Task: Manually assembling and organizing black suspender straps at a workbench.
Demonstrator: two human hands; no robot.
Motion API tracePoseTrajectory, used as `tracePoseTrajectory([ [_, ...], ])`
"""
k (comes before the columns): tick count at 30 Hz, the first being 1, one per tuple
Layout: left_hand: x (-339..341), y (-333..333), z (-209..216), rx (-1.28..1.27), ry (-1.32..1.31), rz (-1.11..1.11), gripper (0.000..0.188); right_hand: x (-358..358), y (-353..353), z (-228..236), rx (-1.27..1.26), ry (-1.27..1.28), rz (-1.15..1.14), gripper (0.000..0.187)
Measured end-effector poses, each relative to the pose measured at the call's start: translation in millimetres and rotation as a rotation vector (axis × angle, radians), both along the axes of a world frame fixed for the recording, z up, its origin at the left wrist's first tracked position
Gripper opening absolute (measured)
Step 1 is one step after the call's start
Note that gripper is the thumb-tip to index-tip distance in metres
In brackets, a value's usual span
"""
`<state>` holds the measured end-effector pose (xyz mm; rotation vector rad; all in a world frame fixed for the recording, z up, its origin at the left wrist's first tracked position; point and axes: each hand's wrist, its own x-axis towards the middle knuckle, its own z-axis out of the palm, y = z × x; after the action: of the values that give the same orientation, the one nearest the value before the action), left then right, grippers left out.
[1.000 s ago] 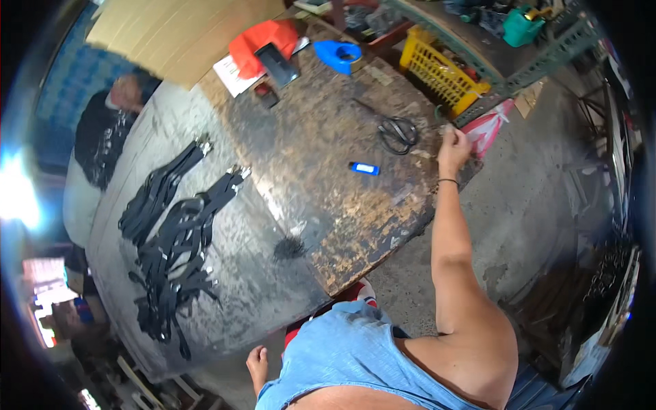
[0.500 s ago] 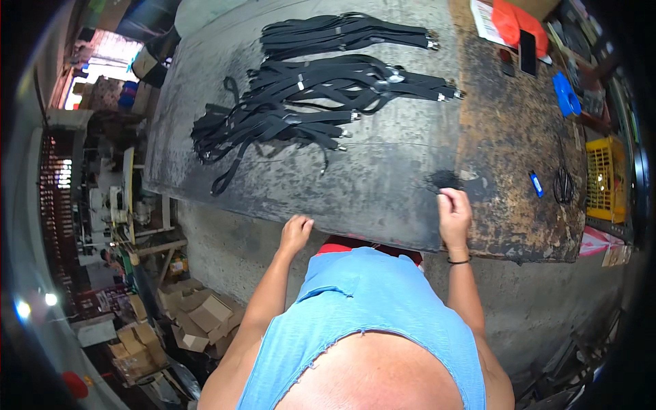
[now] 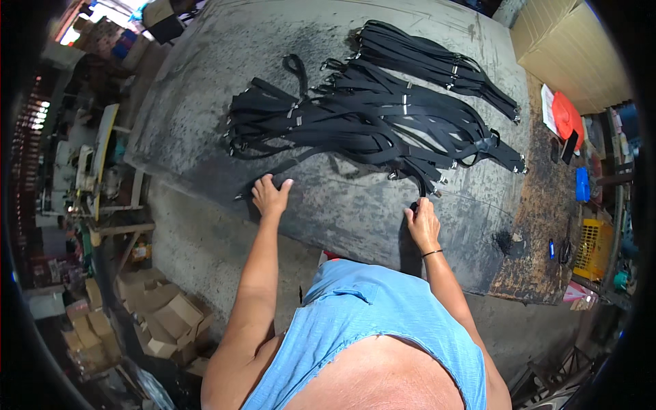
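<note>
Black suspenders [image 3: 321, 126] with silver metal clips and sliders lie bundled in the nearest pile on the worktable. My right hand [image 3: 425, 225] is closed on the end of one strap [image 3: 421, 186] that hangs off the pile's right side; the very end is partly hidden by my fingers. My left hand [image 3: 271, 197] is at the table's near edge, thumb apart from the fingers. Its fingertips touch or nearly touch another loose strap [image 3: 290, 162] running down from the pile. Behind lie a second bundle of suspenders [image 3: 437, 113] and a third bundle [image 3: 424, 58].
Along the worktable's [image 3: 342, 225] right side are black thread scraps [image 3: 503, 241], a blue marker-like tool [image 3: 551, 249], scissors [image 3: 564, 251] and a blue object [image 3: 581, 184]. A yellow crate [image 3: 592, 249] stands beyond that edge. Cardboard boxes [image 3: 171, 321] sit on the floor at lower left.
My right hand has left the thread scraps and taken a strap end at the nearest pile. My left hand has moved forward to a loose strap. The view has shifted left.
</note>
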<state>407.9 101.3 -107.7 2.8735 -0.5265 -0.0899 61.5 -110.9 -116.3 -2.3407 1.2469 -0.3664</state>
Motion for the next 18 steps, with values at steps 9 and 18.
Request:
tracePoseTrajectory([
  [9, 180, -58, -49, -0.149, -0.07, -0.504, 0.046, 11, -104, 0, -0.063, 0.194, -0.025, 0.027],
  [18, 164, -63, -28, -0.189, -0.047, -0.574, 0.03, -43, -227, 35, -0.345, 0.156, -0.226, 0.047],
])
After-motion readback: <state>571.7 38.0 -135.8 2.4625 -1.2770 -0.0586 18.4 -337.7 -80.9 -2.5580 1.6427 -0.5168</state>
